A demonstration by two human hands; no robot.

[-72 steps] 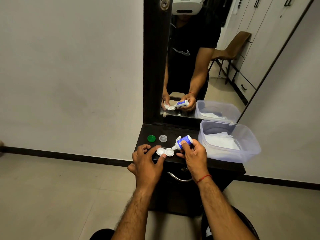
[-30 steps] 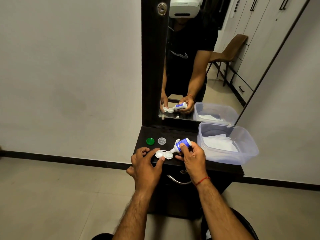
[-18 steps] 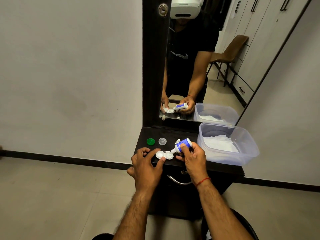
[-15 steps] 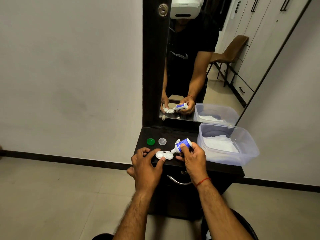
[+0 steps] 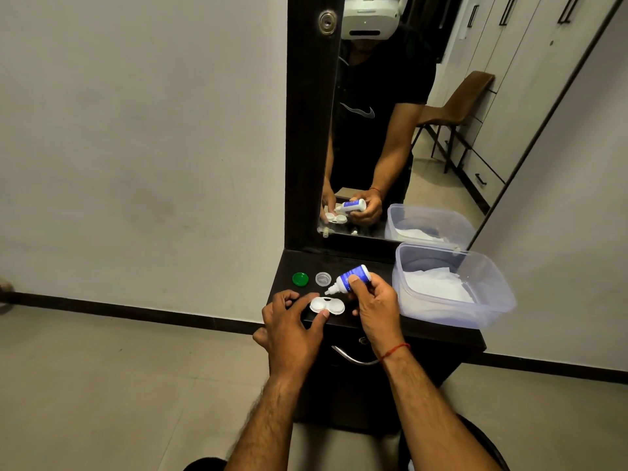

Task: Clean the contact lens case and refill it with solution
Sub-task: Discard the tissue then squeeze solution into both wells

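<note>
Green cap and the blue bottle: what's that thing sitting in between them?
A small clear cap lies on the dark tabletop between the green cap and the blue solution bottle. The head view shows it.

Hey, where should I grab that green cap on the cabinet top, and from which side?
Pinch the green cap across its round rim from straight above: it lies flat and low on the cabinet top. Grip it front and back, since the clear cap sits close on its right.
</note>
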